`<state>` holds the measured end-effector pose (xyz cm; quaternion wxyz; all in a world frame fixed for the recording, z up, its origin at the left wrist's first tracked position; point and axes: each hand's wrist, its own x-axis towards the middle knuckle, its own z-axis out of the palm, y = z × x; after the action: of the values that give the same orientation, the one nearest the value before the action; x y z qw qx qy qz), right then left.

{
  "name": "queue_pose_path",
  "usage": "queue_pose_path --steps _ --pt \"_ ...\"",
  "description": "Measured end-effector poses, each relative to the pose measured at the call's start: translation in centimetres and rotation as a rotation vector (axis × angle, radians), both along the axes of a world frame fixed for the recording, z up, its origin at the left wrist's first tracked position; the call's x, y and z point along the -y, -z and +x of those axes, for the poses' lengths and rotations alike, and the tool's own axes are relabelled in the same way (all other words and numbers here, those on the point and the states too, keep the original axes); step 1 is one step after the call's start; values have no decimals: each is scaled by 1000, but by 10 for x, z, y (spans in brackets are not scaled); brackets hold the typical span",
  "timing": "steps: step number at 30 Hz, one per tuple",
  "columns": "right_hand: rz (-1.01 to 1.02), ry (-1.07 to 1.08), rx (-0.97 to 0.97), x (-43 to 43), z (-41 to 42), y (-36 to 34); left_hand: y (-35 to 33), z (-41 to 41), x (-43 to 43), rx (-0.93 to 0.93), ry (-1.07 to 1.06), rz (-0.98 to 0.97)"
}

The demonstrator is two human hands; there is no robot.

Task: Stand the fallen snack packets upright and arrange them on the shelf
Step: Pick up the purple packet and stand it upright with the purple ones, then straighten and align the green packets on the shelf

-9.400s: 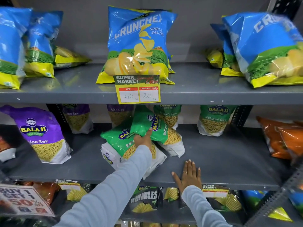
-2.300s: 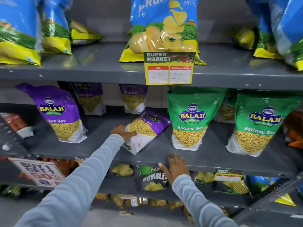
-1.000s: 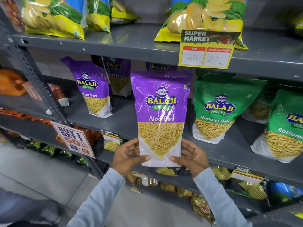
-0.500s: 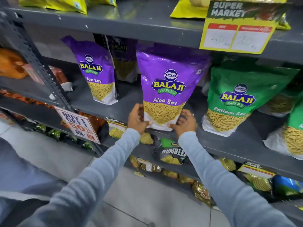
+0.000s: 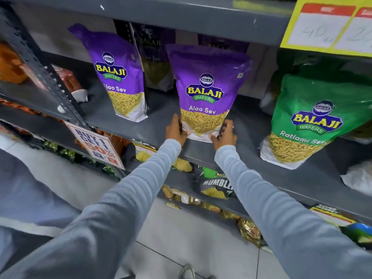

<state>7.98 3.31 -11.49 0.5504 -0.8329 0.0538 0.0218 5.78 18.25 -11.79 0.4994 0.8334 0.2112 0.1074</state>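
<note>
A grey metal shelf (image 5: pixel 251 125) is carrying the stock, with another level above it and one below. On it, four purple Aloo Sev packets are showing: two upright at the front and two more in shadow behind them. One green Ratlami Sev packet (image 5: pixel 306 121) is standing to the right, well apart from the purple ones. A yellow price card (image 5: pixel 326 23) is hanging from the upper shelf's edge, and a "Buy 1 Get 1" sign (image 5: pixel 94 146) is tilting off the rack's upright at the left. Both arms, in grey sleeves, are reaching forward and up. The left hand (image 5: pixel 176 130) and the right hand (image 5: pixel 224 135) are gripping the bottom corners of the middle purple packet (image 5: pixel 205 91), fingers curled onto its white base from either side. That packet is standing upright near the shelf's front edge, between the two hands, just right of the other front purple packet (image 5: pixel 118 75).
</note>
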Motion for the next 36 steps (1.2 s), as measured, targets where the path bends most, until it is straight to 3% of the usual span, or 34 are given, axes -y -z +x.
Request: queue_pose_path --steps 4,15,22,29,34,36 --pt "-12 7 -25 -7 4 5 10 6 0 28 -32 10" --pt "53 10 50 -9 -1 29 14 2 -8 80 -26 -184" --pt "120 -20 92 -5 -6 31 15 0 -13 11 43 -53" --pt "182 -24 64 -2 -10 25 12 -2 -12 19 47 -87" --pt "218 -70 62 29 -36 18 10 -25 9 132 -33 -318" --pt "262 25 78 56 -55 23 16 -43 25 228 -150 -242"
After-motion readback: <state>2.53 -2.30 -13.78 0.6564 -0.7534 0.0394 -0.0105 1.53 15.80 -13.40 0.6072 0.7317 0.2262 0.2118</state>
